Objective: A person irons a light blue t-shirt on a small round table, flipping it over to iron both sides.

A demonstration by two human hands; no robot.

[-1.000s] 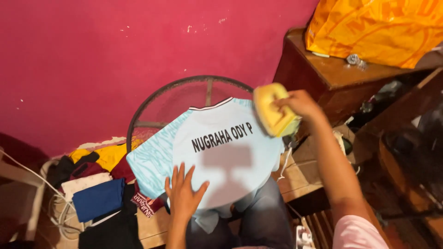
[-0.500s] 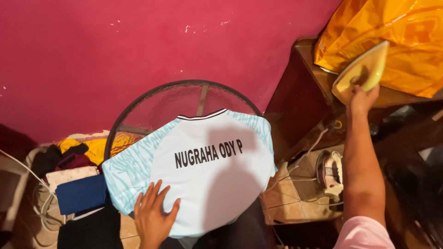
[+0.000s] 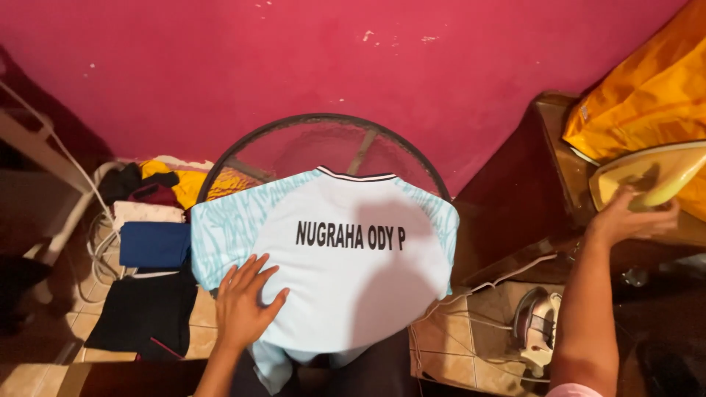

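Your left hand [image 3: 246, 305] lies flat, fingers spread and gripping nothing, on the lower left part of a white sports jersey [image 3: 331, 265] with pale blue patterned sleeves and a line of black lettering across its back. The jersey is spread back-up over a round glass-topped table [image 3: 323, 140] with a dark metal rim, whose far half shows bare beyond the collar.

Your right arm reaches out to the right, well apart from the jersey. Your right hand [image 3: 625, 220] is wrapped around a yellow clothes iron [image 3: 647, 176], which sits tilted over a dark wooden side table [image 3: 559, 154]. An orange plastic bag [image 3: 640, 103] rests on that table just behind the iron.

On the tiled floor below your right arm stands a second, whitish iron [image 3: 537, 327] with a cord trailing from it. To the left of the round table lies a pile of folded clothes [image 3: 151, 250]: black nearest, then blue, white, and yellow farther back. A deep pink wall [image 3: 294, 59] closes the scene behind everything.
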